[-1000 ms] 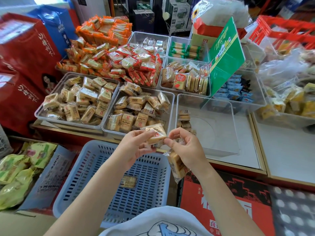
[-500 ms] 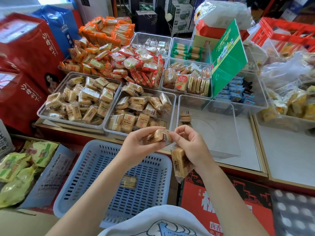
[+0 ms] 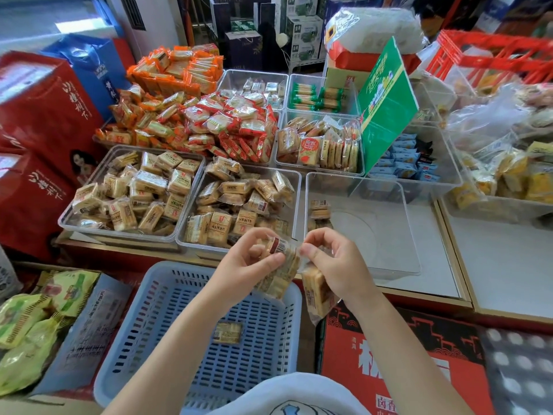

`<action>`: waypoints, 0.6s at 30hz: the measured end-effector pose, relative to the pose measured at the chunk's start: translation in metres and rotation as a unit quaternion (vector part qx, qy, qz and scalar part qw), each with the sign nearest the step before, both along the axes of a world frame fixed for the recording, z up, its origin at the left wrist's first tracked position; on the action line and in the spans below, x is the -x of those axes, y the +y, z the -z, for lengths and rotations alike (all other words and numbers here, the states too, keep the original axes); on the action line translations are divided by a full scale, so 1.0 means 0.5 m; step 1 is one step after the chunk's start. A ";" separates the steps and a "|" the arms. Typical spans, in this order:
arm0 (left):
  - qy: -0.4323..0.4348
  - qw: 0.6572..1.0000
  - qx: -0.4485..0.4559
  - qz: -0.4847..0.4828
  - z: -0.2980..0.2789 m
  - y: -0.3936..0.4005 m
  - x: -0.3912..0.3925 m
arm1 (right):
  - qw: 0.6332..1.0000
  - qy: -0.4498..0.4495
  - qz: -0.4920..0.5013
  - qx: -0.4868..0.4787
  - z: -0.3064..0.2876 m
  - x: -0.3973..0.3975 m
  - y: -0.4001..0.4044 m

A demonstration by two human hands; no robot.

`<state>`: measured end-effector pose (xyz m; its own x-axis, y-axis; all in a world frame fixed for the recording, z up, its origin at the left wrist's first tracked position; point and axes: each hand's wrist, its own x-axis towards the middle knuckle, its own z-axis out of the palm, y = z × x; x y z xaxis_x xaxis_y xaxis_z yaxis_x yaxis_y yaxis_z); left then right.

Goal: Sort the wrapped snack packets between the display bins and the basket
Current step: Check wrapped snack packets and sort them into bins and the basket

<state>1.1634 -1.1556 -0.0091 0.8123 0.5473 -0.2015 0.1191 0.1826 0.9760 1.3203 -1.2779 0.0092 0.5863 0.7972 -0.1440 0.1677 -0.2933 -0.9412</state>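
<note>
A wrapped snack packet (image 3: 281, 265) is held between both hands above the far right corner of the blue slatted basket (image 3: 167, 333). The packet is gripped by the curled fingers and thumb of the left hand (image 3: 248, 265), while its clear wrapper edge is pinched by the thumb and forefinger of the right hand (image 3: 335, 262). A second biscuit packet (image 3: 315, 292) is tucked under the right hand's lower fingers and hangs just beyond the basket's right rim. One lone packet (image 3: 227, 333) is seen lying flat on the basket floor. Behind the hands, on the worktop (image 3: 505, 265), a clear display bin (image 3: 239, 205) is heaped with similar tan packets, and a matching full bin (image 3: 131, 193) stands to its left. To the right, a nearly bare clear bin (image 3: 371, 223) is found with a few packets (image 3: 320, 209) stacked against its left wall.
</note>
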 end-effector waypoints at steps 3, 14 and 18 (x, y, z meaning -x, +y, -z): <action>0.013 1.000 0.006 0.022 -0.008 -0.002 -0.010 | 1.000 -0.005 0.010 0.008 0.001 -0.002 -0.008; 0.056 0.997 0.061 -0.004 -0.001 -0.012 -0.018 | 0.988 0.116 0.103 0.006 0.010 -0.017 -0.016; 0.081 0.995 0.045 -0.026 0.004 -0.017 -0.023 | 0.972 0.184 0.143 0.029 0.020 -0.009 -0.001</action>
